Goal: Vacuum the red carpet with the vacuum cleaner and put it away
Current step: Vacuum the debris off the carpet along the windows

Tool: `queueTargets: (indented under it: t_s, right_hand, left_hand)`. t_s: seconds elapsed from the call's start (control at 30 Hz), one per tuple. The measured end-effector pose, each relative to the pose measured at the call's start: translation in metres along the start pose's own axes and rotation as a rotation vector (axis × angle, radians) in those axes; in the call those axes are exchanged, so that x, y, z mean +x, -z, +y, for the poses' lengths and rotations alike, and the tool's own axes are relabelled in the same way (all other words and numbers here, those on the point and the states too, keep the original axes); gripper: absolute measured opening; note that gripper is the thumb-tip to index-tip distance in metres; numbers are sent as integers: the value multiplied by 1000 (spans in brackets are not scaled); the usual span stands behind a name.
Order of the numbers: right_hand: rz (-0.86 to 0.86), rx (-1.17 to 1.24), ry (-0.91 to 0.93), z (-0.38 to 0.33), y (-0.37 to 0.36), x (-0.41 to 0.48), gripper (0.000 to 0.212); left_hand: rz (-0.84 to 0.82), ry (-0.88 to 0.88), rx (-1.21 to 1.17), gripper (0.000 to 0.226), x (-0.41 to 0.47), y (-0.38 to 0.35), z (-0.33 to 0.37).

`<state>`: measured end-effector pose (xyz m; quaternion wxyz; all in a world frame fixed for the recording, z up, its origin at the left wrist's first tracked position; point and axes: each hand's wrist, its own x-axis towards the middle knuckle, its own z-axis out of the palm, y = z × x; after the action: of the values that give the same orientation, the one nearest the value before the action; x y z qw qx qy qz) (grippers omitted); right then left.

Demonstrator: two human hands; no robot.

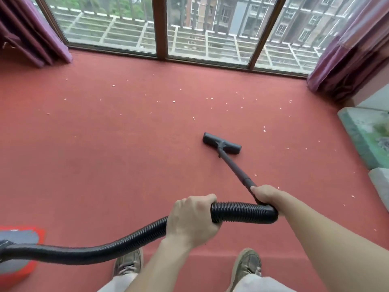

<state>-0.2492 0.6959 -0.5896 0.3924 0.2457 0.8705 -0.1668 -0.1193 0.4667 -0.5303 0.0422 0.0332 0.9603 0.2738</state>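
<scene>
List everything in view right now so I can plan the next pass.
carpet: one, red, covers the floor.
window: one, brown frame, far wall.
curtains: two, purple, either side of window.
scraps: many, pale, scattered over far and right carpet.
nozzle: one, black, on carpet right of centre.
wand: one, black, slanting back from nozzle.
vacuum body: one, orange and grey, bottom left.
hose: one, black ribbed, wand to vacuum body.
green slab: one, patterned, right edge; kind unclear.
shoes: two, khaki, bottom edge.
left hand: one, grips hose.
right hand: one, grips wand top.
</scene>
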Motion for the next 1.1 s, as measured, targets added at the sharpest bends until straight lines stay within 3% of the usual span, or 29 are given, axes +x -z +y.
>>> queueTargets:
  t_s: [0.1, 0.23, 0.73, 0.93, 1.1]
  right_hand:
    - [78, -85, 131, -29, 5, 22, 31]
    - [56, -188, 221, -46, 9, 54, 36]
    - [26, -199, 96, 57, -14, -26, 39]
    - [-62, -69, 57, 31, -9, -20, 43]
    - [-244, 315, -30, -24, -17, -4, 26]
  left_hand:
    - [41, 15, 14, 23, 17, -4, -6]
    - [58, 41, 18, 21, 35, -4, -12]
    - [42, -142, 54, 15, 27, -7, -9]
    - [124, -115, -26, 18, 25, -6, -9]
    - [276, -93, -193, 11, 33, 8, -22]
